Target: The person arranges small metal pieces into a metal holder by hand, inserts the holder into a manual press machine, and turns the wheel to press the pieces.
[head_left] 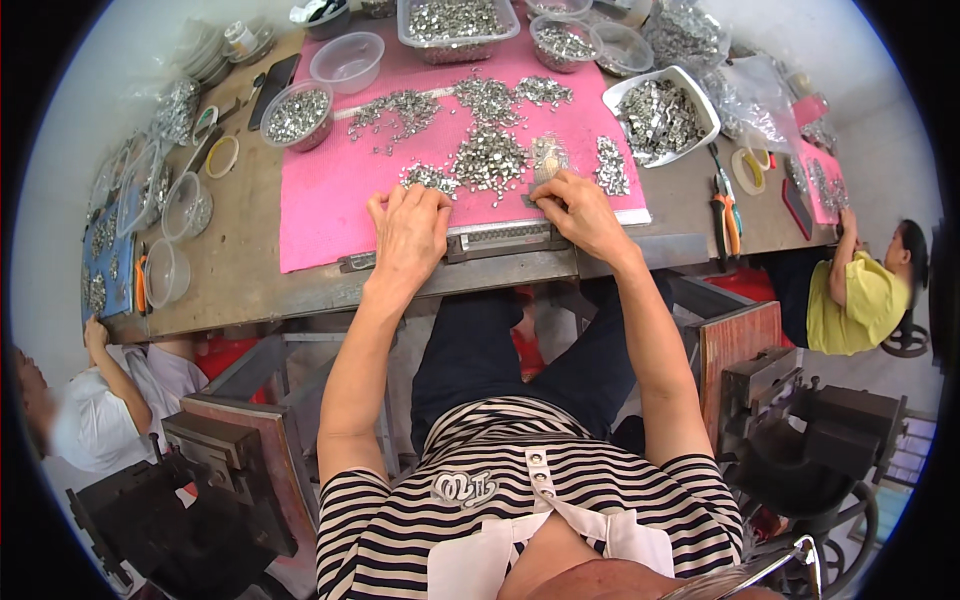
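Presently, 1 long metal bar (505, 238) is lying lengthwise along the worktop's (235, 265) near edge, just nearer the body than the fingertips; left hand (412, 228) is resting beside its left end, right hand (587, 218) beside its right, neither clearly nearer. Left fingers are bending downward, contents hidden, cannot tell; right thumb and forefinger are bunching by 1 dark flat piece (529, 200), pinch unclear. Beyond, 1 heap of metal pieces (490, 158) is occupying the pink mat (325, 220).
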`<state>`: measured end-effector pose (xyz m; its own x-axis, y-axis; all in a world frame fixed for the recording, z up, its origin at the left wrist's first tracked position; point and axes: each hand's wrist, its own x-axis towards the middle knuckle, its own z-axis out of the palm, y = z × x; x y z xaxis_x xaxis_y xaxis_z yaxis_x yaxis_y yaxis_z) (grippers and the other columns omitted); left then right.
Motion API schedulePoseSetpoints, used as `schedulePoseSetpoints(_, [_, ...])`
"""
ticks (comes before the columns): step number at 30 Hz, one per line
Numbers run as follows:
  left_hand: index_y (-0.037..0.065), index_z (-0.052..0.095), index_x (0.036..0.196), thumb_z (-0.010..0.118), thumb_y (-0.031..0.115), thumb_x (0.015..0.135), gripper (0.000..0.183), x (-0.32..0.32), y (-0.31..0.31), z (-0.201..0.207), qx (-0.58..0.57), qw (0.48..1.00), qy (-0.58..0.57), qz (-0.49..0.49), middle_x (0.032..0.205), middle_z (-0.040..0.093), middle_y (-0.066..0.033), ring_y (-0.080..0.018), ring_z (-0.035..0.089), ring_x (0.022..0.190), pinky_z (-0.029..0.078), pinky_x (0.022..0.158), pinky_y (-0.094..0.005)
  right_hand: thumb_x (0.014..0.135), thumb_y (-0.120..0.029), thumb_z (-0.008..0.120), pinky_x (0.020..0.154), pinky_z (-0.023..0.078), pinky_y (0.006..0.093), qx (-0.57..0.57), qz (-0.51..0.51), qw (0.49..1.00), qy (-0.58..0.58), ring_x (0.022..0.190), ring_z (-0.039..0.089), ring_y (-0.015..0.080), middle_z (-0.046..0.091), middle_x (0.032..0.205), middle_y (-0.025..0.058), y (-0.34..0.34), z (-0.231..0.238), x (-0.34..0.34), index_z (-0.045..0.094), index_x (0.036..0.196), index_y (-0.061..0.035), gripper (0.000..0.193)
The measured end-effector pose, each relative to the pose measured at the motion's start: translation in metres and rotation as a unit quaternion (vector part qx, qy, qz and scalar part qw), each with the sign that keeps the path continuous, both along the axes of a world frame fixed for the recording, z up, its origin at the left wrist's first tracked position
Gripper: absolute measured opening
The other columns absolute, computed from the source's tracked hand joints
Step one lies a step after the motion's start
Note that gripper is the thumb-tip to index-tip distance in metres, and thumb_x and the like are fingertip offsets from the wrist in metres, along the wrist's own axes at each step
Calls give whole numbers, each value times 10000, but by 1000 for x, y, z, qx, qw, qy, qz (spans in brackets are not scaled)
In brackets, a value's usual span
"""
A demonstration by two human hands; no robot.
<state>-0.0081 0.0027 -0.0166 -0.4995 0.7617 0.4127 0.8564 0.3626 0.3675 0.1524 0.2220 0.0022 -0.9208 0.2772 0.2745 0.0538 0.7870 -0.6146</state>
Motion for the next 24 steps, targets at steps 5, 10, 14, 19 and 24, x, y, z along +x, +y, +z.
schedulePoseSetpoints(5, [92, 682, 940, 704, 121, 882, 68, 34, 12, 5, 89, 992, -62, -67, 855, 615, -36, -242, 582, 911, 345, 938, -435, 879, -66, 675, 733, 466, 419, 18, -1, 1000, 11, 770, 635, 324, 622, 829, 135, 2, -14, -4, 726, 955, -42, 94])
schedulePoseSetpoints(10, [81, 665, 938, 716, 75, 848, 103, 49, 24, -4, 119, 983, -71, -121, 890, 595, -41, -236, 565, 881, 364, 941, -406, 880, -74, 694, 727, 464, 408, 29, 16, 999, 18, 783, 635, 300, 618, 847, 105, 5, -14, -5, 733, 964, -82, 92])
schedulePoseSetpoints(14, [90, 660, 934, 717, 87, 842, 109, 47, 27, -7, 97, 985, -68, -125, 919, 600, -45, -246, 579, 935, 368, 947, -435, 873, -72, 714, 717, 461, 401, 99, 39, 994, 34, 792, 632, 289, 607, 851, 88, 7, -12, -2, 743, 974, -102, 109])
schedulePoseSetpoints(19, [79, 657, 920, 727, 77, 830, 115, 48, 26, 2, 89, 986, -52, -127, 877, 588, -50, -245, 567, 866, 385, 927, -404, 877, -122, 683, 768, 437, 412, 125, 29, 991, 25, 830, 622, 278, 601, 856, 63, 5, -11, 1, 716, 955, -121, 84])
schedulePoseSetpoints(24, [93, 687, 994, 687, 78, 890, 105, 39, 15, 10, 103, 988, -58, -97, 1007, 660, -45, -241, 606, 997, 361, 1029, -460, 882, -129, 689, 787, 456, 422, 110, 33, 993, 14, 856, 614, 293, 600, 873, 83, 7, -12, 3, 713, 955, -110, 79])
